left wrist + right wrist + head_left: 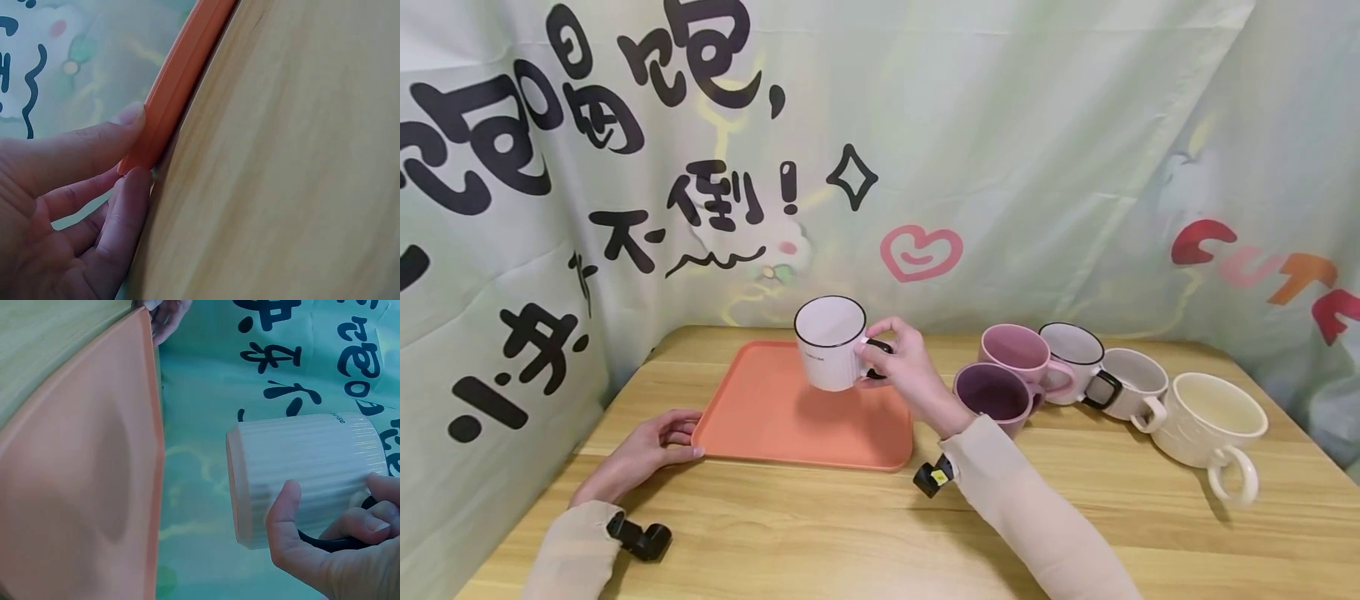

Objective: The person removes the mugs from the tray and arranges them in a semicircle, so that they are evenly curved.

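Note:
My right hand [904,367] holds a white ribbed mug [829,350] with a black rim by its black handle [337,544]. The mug hangs upright above an orange tray [752,417], and its shadow falls on the tray in the right wrist view. At the tray's near left corner, my left hand [651,446] pinches the edge. In the left wrist view the thumb [128,119] lies against the orange rim [169,94], with fingertips [134,187] at its lower side.
Right of the tray stand a dark purple mug [992,393], a pink mug [1015,346], a white black-rimmed mug [1067,350], a greyish-white mug [1131,383] and a large cream mug [1210,417]. A printed curtain [1015,167] hangs behind the wooden table [820,533].

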The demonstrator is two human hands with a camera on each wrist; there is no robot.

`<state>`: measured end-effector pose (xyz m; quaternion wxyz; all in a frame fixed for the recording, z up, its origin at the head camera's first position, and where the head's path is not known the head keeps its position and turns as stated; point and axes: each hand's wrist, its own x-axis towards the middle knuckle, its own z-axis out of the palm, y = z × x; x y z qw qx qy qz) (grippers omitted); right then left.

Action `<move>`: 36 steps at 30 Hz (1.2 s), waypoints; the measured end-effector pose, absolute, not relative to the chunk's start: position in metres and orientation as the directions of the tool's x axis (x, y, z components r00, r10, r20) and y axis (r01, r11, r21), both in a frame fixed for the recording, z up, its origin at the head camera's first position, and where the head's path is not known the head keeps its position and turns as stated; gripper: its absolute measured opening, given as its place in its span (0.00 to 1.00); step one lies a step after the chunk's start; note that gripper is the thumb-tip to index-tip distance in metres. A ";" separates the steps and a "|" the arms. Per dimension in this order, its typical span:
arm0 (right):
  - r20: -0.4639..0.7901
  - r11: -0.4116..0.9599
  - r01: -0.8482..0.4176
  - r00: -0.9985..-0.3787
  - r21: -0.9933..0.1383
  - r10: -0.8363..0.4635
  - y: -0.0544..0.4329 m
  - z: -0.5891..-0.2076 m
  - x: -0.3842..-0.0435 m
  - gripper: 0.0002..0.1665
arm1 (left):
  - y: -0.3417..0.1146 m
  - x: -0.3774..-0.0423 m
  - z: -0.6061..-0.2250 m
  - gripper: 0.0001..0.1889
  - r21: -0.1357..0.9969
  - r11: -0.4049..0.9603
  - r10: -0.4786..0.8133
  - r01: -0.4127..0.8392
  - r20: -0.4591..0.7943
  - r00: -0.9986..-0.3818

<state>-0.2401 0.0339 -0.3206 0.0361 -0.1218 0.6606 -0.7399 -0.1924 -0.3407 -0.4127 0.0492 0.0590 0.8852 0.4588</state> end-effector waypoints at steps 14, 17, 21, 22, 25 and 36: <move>0.134 -0.153 -0.106 -0.973 -0.983 -0.186 0.061 -0.303 -0.233 0.13 | -0.340 -0.193 -0.415 0.34 0.831 0.548 0.169 0.091 -0.004 -0.986; 0.144 -0.140 -0.120 -0.973 -0.983 -0.180 0.069 -0.300 -0.231 0.13 | -0.340 -0.193 -0.415 0.34 0.829 0.550 0.170 0.095 0.000 -0.986; 0.145 -0.116 -0.127 -0.976 -0.985 -0.162 0.079 -0.296 -0.228 0.12 | -0.341 -0.192 -0.415 0.34 0.830 0.551 0.163 0.087 -0.005 -0.987; 0.142 -0.112 -0.125 -0.977 -0.986 -0.158 0.081 -0.295 -0.227 0.12 | -0.341 -0.192 -0.415 0.34 0.831 0.550 0.162 0.085 -0.007 -0.987; 0.138 -0.115 -0.121 -0.979 -0.986 -0.151 0.089 -0.293 -0.222 0.12 | -0.342 -0.192 -0.415 0.34 0.830 0.552 0.164 0.081 -0.013 -0.986; 0.168 -0.115 -0.152 -0.974 -0.982 -0.149 0.115 -0.285 -0.204 0.12 | -0.343 -0.193 -0.414 0.34 0.830 0.552 0.167 0.072 -0.026 -0.986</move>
